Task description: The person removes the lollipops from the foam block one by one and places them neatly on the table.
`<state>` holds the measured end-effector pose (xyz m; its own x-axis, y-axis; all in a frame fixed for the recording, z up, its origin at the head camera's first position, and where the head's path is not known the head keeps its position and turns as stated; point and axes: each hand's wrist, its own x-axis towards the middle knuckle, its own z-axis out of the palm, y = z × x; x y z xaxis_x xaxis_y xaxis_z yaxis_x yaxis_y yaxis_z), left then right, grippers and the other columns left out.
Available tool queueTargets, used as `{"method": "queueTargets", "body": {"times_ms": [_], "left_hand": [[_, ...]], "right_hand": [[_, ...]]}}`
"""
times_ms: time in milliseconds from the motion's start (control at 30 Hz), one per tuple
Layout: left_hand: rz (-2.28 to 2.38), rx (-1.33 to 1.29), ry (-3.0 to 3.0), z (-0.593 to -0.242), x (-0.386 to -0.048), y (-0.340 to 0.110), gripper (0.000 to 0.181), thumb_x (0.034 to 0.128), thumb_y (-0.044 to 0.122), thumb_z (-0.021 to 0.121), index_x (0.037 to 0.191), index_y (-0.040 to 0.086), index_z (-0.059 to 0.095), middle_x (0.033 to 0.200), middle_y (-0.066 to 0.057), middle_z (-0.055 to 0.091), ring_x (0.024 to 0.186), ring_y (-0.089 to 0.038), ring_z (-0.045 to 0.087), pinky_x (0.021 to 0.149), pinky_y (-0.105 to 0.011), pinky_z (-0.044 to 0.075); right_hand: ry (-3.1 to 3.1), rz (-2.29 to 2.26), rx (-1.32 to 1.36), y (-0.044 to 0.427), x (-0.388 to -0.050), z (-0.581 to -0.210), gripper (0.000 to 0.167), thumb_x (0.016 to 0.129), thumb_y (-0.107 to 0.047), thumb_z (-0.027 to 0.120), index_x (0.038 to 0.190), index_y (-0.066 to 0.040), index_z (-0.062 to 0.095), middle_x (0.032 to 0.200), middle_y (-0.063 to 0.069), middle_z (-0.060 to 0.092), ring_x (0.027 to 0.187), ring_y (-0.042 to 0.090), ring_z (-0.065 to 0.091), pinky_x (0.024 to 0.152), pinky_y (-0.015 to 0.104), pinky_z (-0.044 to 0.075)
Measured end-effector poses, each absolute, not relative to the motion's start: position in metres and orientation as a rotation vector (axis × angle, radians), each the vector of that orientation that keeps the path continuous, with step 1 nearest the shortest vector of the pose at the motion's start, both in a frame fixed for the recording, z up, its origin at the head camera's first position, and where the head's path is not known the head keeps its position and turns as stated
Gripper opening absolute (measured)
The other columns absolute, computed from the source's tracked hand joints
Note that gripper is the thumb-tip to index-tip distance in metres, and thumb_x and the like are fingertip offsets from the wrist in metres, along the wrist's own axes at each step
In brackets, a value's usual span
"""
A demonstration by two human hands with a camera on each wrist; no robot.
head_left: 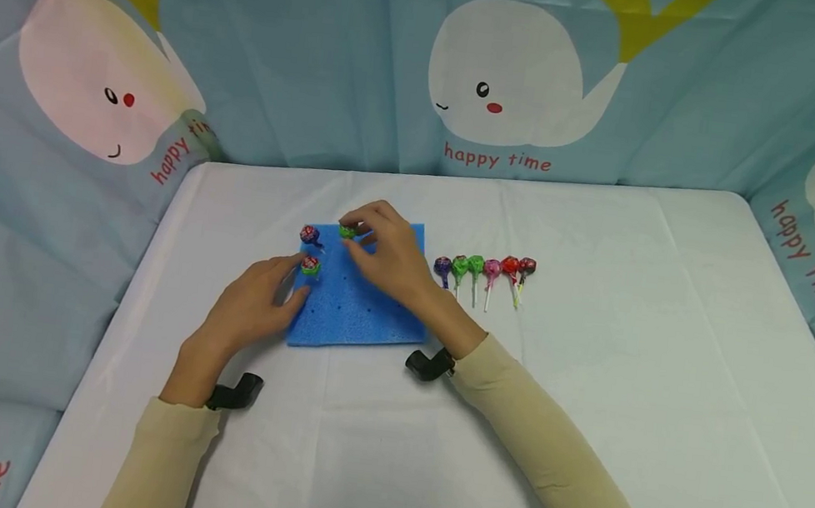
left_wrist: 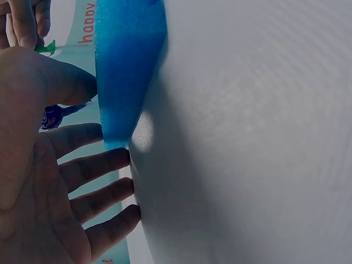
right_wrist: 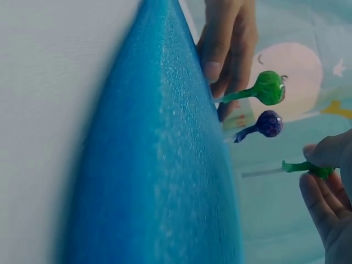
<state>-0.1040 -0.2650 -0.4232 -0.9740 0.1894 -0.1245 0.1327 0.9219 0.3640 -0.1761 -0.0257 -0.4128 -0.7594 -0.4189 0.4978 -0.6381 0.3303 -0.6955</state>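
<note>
The blue foam board (head_left: pixel 363 316) has small holes in its top. A purple lollipop (head_left: pixel 309 234) and a green-and-red lollipop (head_left: pixel 310 266) stand in its left part. My right hand (head_left: pixel 395 257) pinches a green lollipop (right_wrist: pixel 320 170) by its head; in the right wrist view its stick hangs free of the foam. At the board's left edge my left hand (head_left: pixel 251 303) rests with spread, relaxed fingers, the thumb touching the foam, as the left wrist view shows of that hand (left_wrist: pixel 49 165).
Several lollipops (head_left: pixel 477 265) lie in a row on the white table (head_left: pixel 630 355), right of the board. A curtain with whales (head_left: pixel 369 57) hangs behind the table. Black wrist-worn pieces (head_left: pixel 429 365) sit at both wrists.
</note>
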Motion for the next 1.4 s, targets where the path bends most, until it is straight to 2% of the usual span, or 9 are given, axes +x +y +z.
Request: {"method": "queueTargets", "body": {"times_ms": [300,600,767,1000,1400], "left_hand": [[0.549,0.256,2.922,-0.423,-0.104,-0.265,0.064,0.1068,0.035,0.055,0.162,0.006,0.041,0.163,-0.024,0.048,0.153,-0.046,0.042,0.124,-0.067,0.036],[0.572,0.260,2.911,-0.422,-0.105,-0.263,0.064,0.1069,0.035,0.055,0.162,0.007,0.041,0.163,-0.023,0.048,0.153,-0.046,0.042,0.125,-0.067,0.035],[0.549,0.252,2.906,-0.424,-0.105,-0.262,0.064,0.1070,0.036,0.054,0.163,0.008,0.041,0.163,-0.023,0.048,0.153,-0.046,0.042,0.124,-0.067,0.036],[0.559,0.267,2.910,-0.427,-0.106,-0.265,0.064,0.1068,0.035,0.055,0.162,0.008,0.041,0.162,-0.023,0.049,0.153,-0.046,0.042,0.124,-0.067,0.036],[0.564,0.244,2.921,-0.426,-0.104,-0.266,0.063,0.1066,0.035,0.056,0.161,0.007,0.043,0.162,-0.023,0.049,0.152,-0.046,0.043,0.124,-0.067,0.036]], "right_hand": [[-2.339,1.444,0.955,-0.012,-0.172,-0.413,0.023,0.095,-0.004,0.077,0.117,-0.002,0.074,0.117,0.013,0.069,0.098,0.021,0.075,0.090,0.020,0.062],[-2.360,1.365,0.914,0.023,-0.166,-0.405,0.024,0.095,-0.003,0.077,0.119,-0.002,0.072,0.115,0.014,0.069,0.096,0.025,0.075,0.088,0.030,0.065],[-2.400,1.341,0.841,0.050,-0.159,-0.404,0.030,0.095,-0.005,0.077,0.123,-0.001,0.069,0.118,0.015,0.070,0.101,0.026,0.075,0.087,0.035,0.067],[-2.446,1.277,0.774,0.076,-0.153,-0.403,0.030,0.094,-0.008,0.079,0.122,-0.004,0.070,0.119,0.012,0.068,0.103,0.025,0.074,0.085,0.035,0.067],[-2.423,1.304,0.758,0.099,-0.150,-0.403,0.030,0.093,-0.004,0.078,0.122,-0.001,0.069,0.117,0.014,0.070,0.098,0.026,0.076,0.083,0.039,0.067]]}}
